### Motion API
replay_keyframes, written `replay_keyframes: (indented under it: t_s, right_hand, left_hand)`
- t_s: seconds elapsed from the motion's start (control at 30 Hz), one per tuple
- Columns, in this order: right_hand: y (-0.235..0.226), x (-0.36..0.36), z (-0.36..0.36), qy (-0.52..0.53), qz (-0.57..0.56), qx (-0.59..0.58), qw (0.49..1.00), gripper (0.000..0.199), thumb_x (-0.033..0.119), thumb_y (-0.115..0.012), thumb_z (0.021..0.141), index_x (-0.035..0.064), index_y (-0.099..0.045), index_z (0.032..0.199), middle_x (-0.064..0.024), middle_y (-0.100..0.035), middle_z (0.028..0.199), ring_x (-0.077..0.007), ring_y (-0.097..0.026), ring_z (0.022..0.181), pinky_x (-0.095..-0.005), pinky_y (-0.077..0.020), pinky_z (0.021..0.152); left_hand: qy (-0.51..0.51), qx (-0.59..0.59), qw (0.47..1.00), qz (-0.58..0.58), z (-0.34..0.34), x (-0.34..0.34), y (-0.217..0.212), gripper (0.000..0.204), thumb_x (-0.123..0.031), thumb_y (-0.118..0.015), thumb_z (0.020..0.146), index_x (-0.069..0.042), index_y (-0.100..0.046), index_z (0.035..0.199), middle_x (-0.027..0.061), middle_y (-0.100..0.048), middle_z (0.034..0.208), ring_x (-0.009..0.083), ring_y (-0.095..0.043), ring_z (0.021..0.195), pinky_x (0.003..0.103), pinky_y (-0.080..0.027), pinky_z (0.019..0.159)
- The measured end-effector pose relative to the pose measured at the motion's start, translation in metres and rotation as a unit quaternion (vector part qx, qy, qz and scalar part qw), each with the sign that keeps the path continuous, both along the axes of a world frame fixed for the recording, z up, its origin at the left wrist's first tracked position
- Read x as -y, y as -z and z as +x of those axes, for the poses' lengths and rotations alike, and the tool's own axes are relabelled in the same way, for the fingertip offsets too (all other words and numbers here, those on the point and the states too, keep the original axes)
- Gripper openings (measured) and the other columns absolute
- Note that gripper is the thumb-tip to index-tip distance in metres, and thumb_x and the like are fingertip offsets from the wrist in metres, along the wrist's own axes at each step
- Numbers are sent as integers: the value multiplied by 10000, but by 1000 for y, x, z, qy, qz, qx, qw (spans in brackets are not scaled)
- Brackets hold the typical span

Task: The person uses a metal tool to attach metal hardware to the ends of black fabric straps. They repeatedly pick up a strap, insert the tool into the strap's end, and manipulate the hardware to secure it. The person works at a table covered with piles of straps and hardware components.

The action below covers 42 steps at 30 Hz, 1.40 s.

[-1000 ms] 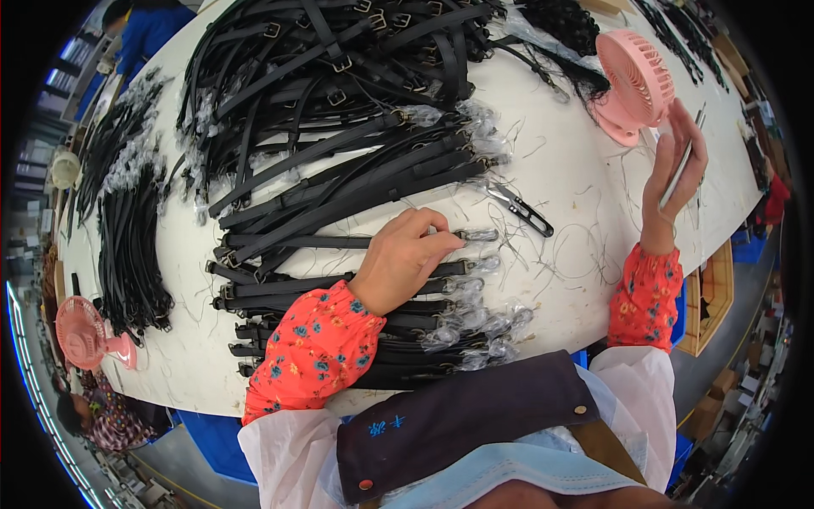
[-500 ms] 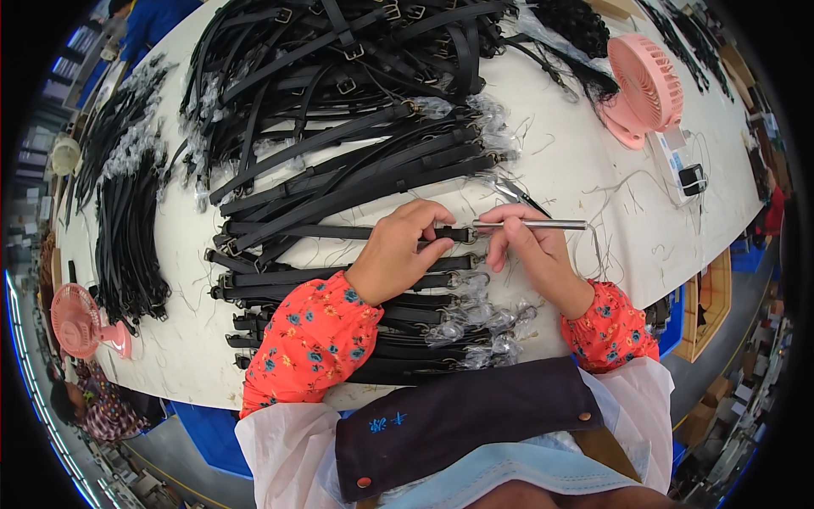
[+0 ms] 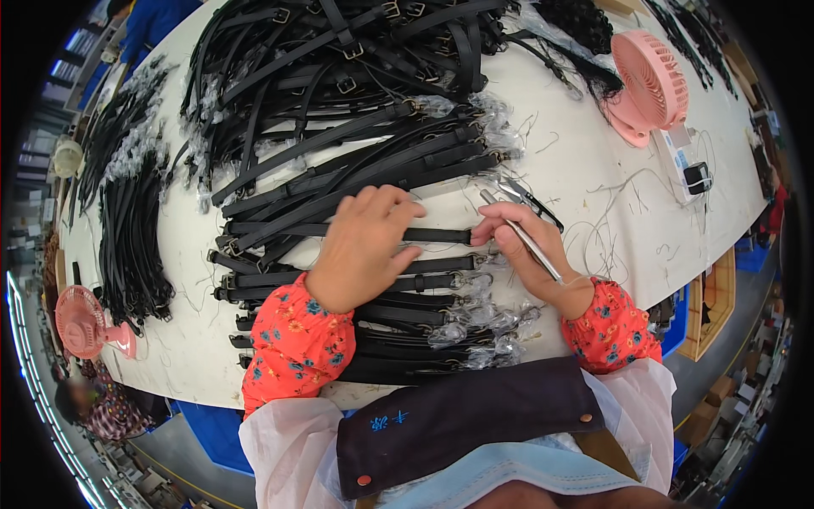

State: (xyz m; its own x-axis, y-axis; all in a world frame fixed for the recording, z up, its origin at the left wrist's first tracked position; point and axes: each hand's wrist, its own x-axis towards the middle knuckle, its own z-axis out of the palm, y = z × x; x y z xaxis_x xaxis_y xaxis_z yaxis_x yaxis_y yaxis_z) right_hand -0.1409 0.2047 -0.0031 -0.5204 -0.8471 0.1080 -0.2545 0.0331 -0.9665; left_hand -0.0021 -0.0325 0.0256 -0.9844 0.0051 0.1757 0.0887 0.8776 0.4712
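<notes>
My left hand (image 3: 360, 246) is open, its fingers apart, over the black belts in the middle of the table. Beneath its fingers a narrow black belt (image 3: 441, 235) runs to the right. My right hand (image 3: 536, 246) grips a slim silver metal rod (image 3: 527, 240), which slants from upper left to lower right across the fingers. That hand's fingertips reach the belt's right end, where its buckle is mostly hidden. Below lies a row of more black belts (image 3: 411, 317) with plastic-wrapped buckle ends. Just above my right hand rests a dark-handled cutting tool (image 3: 536, 206).
A big heap of black belts (image 3: 339, 55) covers the far table, and another bundle (image 3: 131, 229) lies left. Pink fans stand at right (image 3: 649, 81) and left (image 3: 80, 322). Beside the right fan is a power strip (image 3: 678, 165) with a black plug. Loose threads litter the white tabletop (image 3: 644, 229).
My left hand has moved left and its fingers have spread, away from the belt's end. In my right hand, the rod has swung from nearly level to a slant.
</notes>
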Motion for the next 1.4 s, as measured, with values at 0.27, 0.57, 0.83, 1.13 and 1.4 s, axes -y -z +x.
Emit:
replay_keyframes:
  t_s: [0.27,0.57,0.83,1.13,1.4]
  right_hand:
    - [5,-3,-1,17,-62,101,993,370,241,-477,1124,-2,-514,1401,-103,-680,1078,-177,-684,1009,-321,-535,925]
    - [6,-13,-6,-59,-5,200,978,305,246,-486,1123,2,-608,1260,-44,-667,816,-103,-633,708,-267,-534,706]
    - [5,-7,1,-46,28,198,979,307,261,-508,1117,5,-637,1227,-41,-655,831,-93,-624,713,-240,-518,651]
    - [5,-6,1,-50,44,198,978,311,257,-504,1118,-2,-630,1236,-44,-653,875,-97,-629,748,-247,-532,674]
    - [4,-6,1,-53,47,195,978,314,260,-505,1118,2,-632,1243,-43,-651,889,-95,-626,752,-247,-532,677]
  left_hand:
    - [30,-45,985,166,-18,-38,38,134,-56,-777,855,-79,-746,983,63,-651,931,285,-658,862,367,-529,762]
    - [-21,30,957,288,-16,-24,35,68,-6,-726,894,-5,-708,959,78,-670,914,170,-631,724,296,-505,656]
    - [-6,73,950,304,-14,-18,31,74,-24,-743,892,-6,-700,950,58,-667,907,139,-621,729,280,-506,668]
    - [1,72,946,315,-14,-19,31,70,-21,-736,899,-3,-697,955,58,-666,913,134,-621,734,282,-509,673]
    - [1,74,946,315,-14,-19,30,70,-22,-733,900,-3,-693,954,59,-664,919,131,-613,735,277,-508,677]
